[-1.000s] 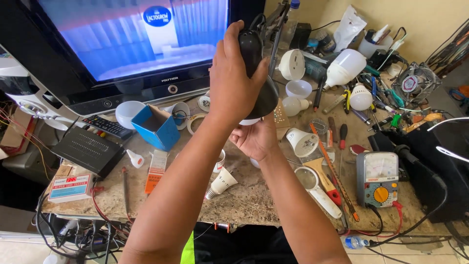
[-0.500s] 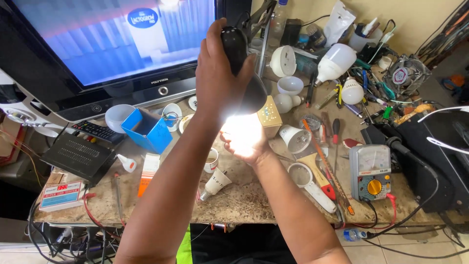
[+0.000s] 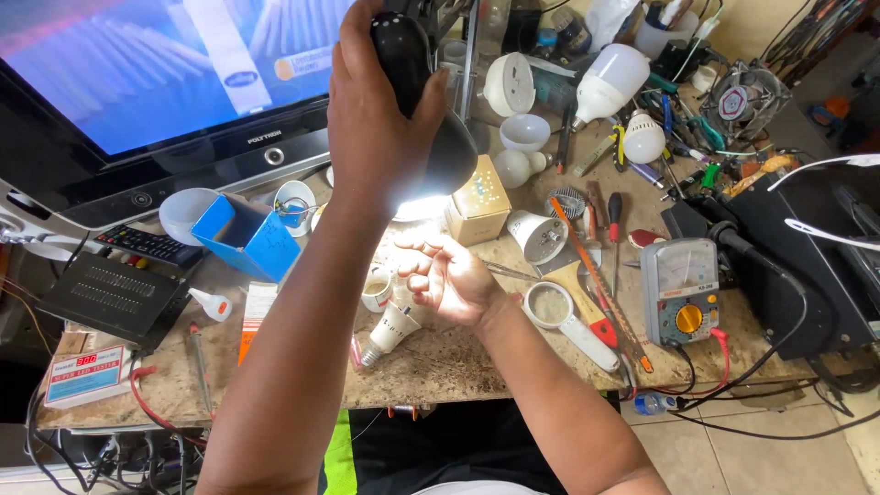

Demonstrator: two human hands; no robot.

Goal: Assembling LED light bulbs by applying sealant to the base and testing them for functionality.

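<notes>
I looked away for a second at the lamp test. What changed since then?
The right hand dropped away from under the black lamp holder, now open and empty in its light. The lamp lit half a second ago. The left hand still grips the holder; the bench clutter stayed put.

The left hand (image 3: 380, 128) hides the black lamp holder's (image 3: 431, 110) lit bulb (image 3: 420, 207).

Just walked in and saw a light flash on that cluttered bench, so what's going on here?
A person at a crowded stone workbench grips a black lamp holder in the left hand, held above the bench with its lit underside glowing white. The right hand sits below it, palm up, fingers curled, lit by the glow and holding nothing clear. White bulb parts, a magnifying glass and an analog multimeter lie around.
</notes>
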